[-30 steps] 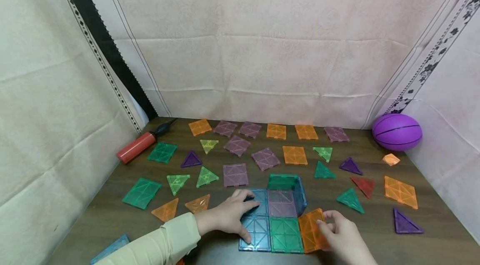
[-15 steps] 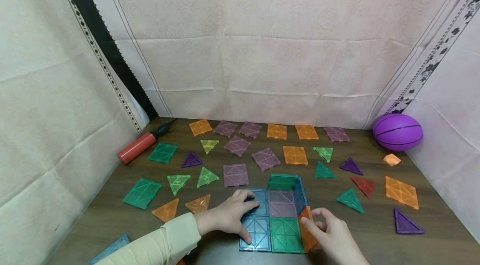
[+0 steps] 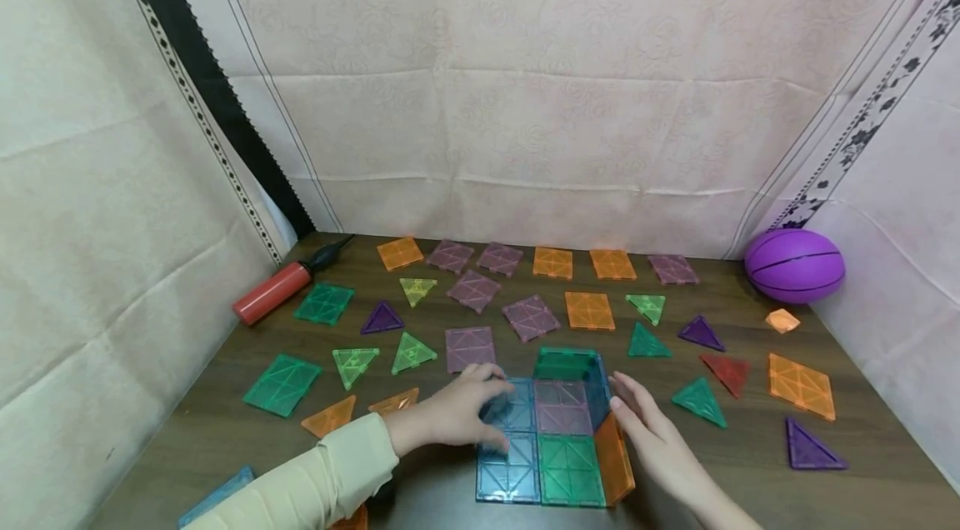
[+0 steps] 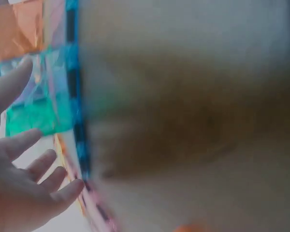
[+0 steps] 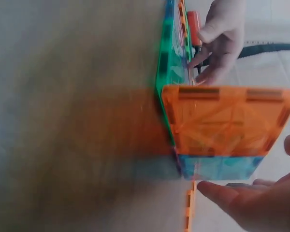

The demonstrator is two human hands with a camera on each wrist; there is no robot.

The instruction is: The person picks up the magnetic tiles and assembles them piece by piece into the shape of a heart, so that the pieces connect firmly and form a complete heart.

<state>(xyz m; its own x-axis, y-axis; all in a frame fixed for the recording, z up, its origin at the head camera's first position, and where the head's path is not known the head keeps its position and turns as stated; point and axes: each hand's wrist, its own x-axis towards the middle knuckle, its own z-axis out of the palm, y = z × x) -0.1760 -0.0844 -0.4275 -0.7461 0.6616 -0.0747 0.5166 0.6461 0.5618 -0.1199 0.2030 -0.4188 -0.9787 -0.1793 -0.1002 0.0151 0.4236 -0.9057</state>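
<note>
A flat block of translucent magnetic tiles lies at the table's front: two blue tiles, a mauve tile and a green tile. Along its back stands a green tile; on its right edge stand a blue tile and an orange tile. My left hand is over the blue tiles, fingers spread and holding nothing. Beside the upright tiles, on their outer side, my right hand has its fingers extended. In the right wrist view the orange tile stands free of the fingers.
Several loose square tiles, such as an orange one and a mauve one, lie behind the block. Triangles, including a red one, flank it. A purple ball sits back right, a red hand pump back left.
The orange tile has swung from leaning outward to upright at the block's right edge. My right hand has let go of it and moved up beside the blue tile. My left hand has lifted slightly.
</note>
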